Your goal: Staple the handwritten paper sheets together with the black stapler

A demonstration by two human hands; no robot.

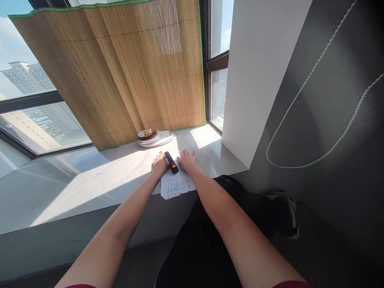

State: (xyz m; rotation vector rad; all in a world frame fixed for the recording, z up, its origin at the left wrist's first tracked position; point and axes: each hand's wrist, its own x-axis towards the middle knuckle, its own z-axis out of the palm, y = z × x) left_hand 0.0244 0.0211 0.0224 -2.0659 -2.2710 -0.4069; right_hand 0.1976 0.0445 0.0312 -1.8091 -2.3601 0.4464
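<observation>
A sheet of paper (177, 187) with rows of handwritten marks lies on the window ledge, its near end reaching the front edge. On its upper part rests a slim black object (168, 158) with an orange patch; its kind I cannot make out. My left hand (160, 165) lies beside the left side of that object, fingers stretched forward; whether it touches the object is unclear. To the right, my right hand (186, 160) is laid flat on the paper's far right part, its fingers spread and thumb out.
A stack of plates (150, 140) stands behind my hands, a yellowish item on top. Behind it hangs a bamboo blind (144, 72) with green edging. A white pillar (255, 80) and a looped beaded cord (288, 167) are on the right. The pale ledge (99, 192) extends left.
</observation>
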